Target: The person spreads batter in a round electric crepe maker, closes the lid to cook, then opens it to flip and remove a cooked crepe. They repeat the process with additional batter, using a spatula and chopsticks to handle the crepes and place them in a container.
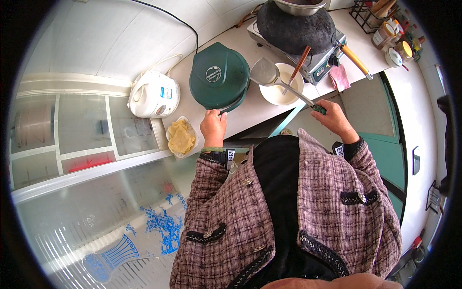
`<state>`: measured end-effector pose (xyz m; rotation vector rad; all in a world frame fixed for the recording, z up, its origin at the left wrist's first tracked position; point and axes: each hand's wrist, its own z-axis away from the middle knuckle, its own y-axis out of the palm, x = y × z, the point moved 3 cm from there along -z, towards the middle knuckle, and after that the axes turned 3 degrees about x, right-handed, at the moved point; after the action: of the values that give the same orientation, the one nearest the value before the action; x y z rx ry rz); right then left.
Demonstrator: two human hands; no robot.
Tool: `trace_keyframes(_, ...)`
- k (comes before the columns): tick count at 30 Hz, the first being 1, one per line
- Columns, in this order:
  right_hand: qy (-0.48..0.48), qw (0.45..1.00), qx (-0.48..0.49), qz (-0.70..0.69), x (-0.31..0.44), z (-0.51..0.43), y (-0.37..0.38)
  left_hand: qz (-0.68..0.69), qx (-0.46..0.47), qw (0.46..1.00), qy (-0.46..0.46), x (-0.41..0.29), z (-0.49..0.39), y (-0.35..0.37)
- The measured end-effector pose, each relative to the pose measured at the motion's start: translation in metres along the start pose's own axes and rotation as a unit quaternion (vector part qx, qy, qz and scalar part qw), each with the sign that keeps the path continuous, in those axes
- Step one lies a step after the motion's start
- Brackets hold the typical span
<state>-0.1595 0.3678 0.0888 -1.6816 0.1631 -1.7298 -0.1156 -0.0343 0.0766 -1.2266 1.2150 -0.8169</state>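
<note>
My left hand [213, 126] has its fingers curled on the front handle edge of a round green electric baking pan [220, 86], whose lid is down or nearly so. A light strip shows between lid and base near my fingers. In my right hand [334, 117] is a metal wok spatula [265, 72], held by its dark green handle end. Its broad blade hovers beside the pan's right side and above a white bowl [265, 94]. Pale batter [279, 94] fills part of that bowl, and brown chopsticks [301, 63] lean in it.
Left of the pan stand a white rice cooker [153, 97] and a dish of thin yellow pancakes [181, 139]. An overturned black wok [294, 30] covers a gas stove [319, 68], its yellow handle [353, 59] jutting over the counter. Several jars [383, 36] and a pink cloth [340, 76] lie rightward.
</note>
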Motion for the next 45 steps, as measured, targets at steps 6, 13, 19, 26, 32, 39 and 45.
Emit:
trace_keyframes(6, -0.009, 1.000, -0.002, 0.003, -0.0003, -0.0008, 0.0003, -0.006, 0.010, 1.000, -0.010, -0.0005, 0.0000, -0.0012)
trace_keyframes(13, -0.003, 1.000, 0.009, -0.010, 0.0026, -0.0004, 0.0000, 0.001, 0.007, 1.000, -0.014, 0.0003, -0.0006, -0.0001)
trace_keyframes(19, -0.006, 1.000, 0.009, 0.000, 0.0016, -0.0012, -0.0004, 0.004, 0.007, 1.000, -0.013, 0.0014, -0.0003, 0.0018)
trace_keyframes(26, -0.029, 1.000, -0.011, 0.003, 0.0032, -0.0018, -0.0008, 0.013, 0.004, 1.000, -0.009, 0.0024, -0.0004, 0.0021)
trace_keyframes(32, 0.014, 1.000, 0.014, 0.003, 0.0080, -0.0011, -0.0051, 0.011, 0.006, 1.000, -0.012, 0.0025, -0.0004, 0.0020)
trace_keyframes(39, -0.038, 0.999, -0.010, 0.003, 0.0094, -0.0019, -0.0037, 0.003, 0.009, 1.000, -0.014, 0.0019, -0.0006, 0.0012)
trace_keyframes(45, -0.016, 1.000, 0.008, -0.002, 0.0046, -0.0018, -0.0027, -0.003, 0.019, 1.000, -0.019, 0.0004, -0.0013, -0.0001)
